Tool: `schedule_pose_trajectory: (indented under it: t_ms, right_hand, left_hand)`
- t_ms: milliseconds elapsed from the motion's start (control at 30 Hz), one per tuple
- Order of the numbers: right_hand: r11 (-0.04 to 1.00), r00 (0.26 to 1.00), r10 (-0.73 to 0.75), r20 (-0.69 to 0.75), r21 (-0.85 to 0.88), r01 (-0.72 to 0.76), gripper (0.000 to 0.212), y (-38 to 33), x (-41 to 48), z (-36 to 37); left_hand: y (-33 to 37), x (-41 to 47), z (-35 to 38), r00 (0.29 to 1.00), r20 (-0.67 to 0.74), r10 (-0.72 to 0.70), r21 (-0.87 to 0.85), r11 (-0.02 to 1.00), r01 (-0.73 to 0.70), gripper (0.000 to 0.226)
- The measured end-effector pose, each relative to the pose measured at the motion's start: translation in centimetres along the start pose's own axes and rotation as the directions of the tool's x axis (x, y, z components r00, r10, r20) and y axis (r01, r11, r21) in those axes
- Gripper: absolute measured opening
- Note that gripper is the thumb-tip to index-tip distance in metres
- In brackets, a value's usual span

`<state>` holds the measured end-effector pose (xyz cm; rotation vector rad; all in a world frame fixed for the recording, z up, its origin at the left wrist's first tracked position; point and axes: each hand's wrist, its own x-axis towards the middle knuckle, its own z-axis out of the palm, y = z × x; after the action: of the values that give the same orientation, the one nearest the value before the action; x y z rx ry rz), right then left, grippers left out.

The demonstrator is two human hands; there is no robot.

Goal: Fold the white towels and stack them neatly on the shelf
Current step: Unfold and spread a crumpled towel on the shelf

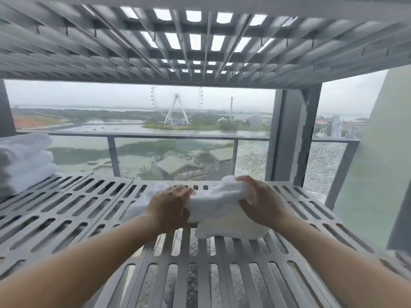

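I have both hands closed on the small crumpled white cloth towel (220, 210): my left hand (171, 205) clenches its left end, my right hand (260, 203) its right end, so its long axis runs straight between my grips, over the grey slotted metal shelf (89, 210). The folded white towel stack (24, 161) lies well off past my left grip, so I judge that hand the nearer.
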<state>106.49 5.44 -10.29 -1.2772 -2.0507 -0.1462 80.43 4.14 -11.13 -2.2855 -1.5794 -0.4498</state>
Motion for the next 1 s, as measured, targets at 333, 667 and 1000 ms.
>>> schedule_pose_trajectory:
  t_ms: [333,667,1000]
  right_hand:
    - [0.870,0.985,-0.099,0.145,-0.468,0.156,0.050,1.1,2.3,0.2]
    - [0.963,0.964,-0.236,0.122,-0.102,0.249,0.045,0.3,0.2,1.4]
    - [0.969,0.975,-0.213,0.071,-0.110,0.219,0.055,1.6,-2.8,0.5]
  left_hand:
    - [-1.3,0.8,-0.8,0.995,0.083,0.057,0.141,0.988,-0.068,0.053]
    - [-1.0,-2.0,-1.0,0.971,0.234,-0.056,-0.004,0.998,0.058,0.075]
    - [5.3,0.4,0.3,0.999,0.034,0.019,-0.251,0.968,-0.010,0.044]
